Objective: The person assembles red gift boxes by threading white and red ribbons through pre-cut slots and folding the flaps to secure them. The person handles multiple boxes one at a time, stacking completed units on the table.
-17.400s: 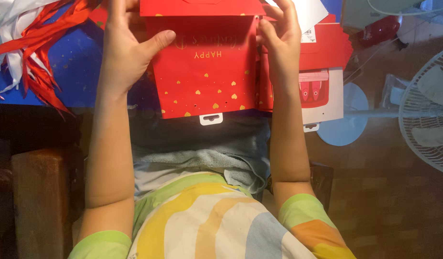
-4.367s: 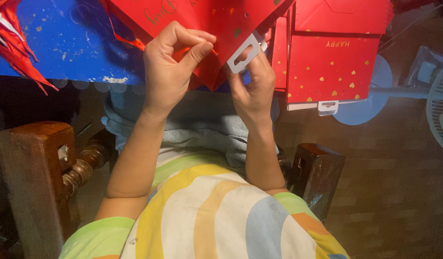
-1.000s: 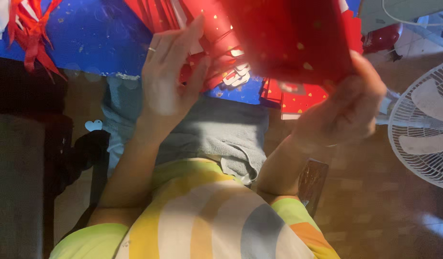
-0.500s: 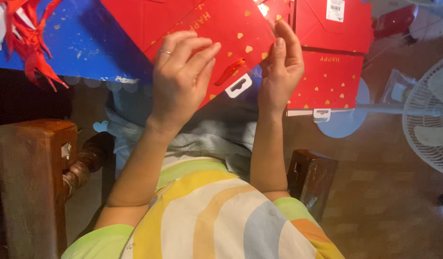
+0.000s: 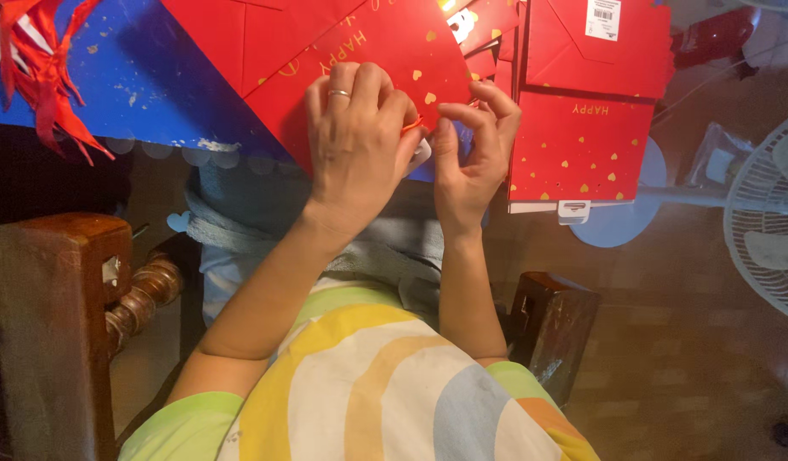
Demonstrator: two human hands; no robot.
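Both hands, left hand (image 5: 357, 137) and right hand (image 5: 472, 149), pinch the red gold-dotted paper bag's (image 5: 368, 51) lower corner at the desk (image 5: 146, 85) edge; fingers have drawn closer together than half a second ago.

Red paper bag (image 5: 368, 51): smooth card w/ slight sheen, gold foil hearts. Flat red bags (image 5: 582, 128) beside it: same paper, matt-ish, w/ white plastic hang tab (image 5: 573, 211). Surface (image 5: 146, 94): blue, painted look, scuffed & speckled. Red ribbons (image 5: 44, 60): thin, glossy strips. Chair post (image 5: 52, 324): dark wood, varnished, worn. Ring (image 5: 338, 92) on left hand (image 5: 356, 137): shiny metal. Fan grille (image 5: 765, 222): white, plastic or wire, can't tell. Shirt (image 5: 368, 384): soft matt cloth.
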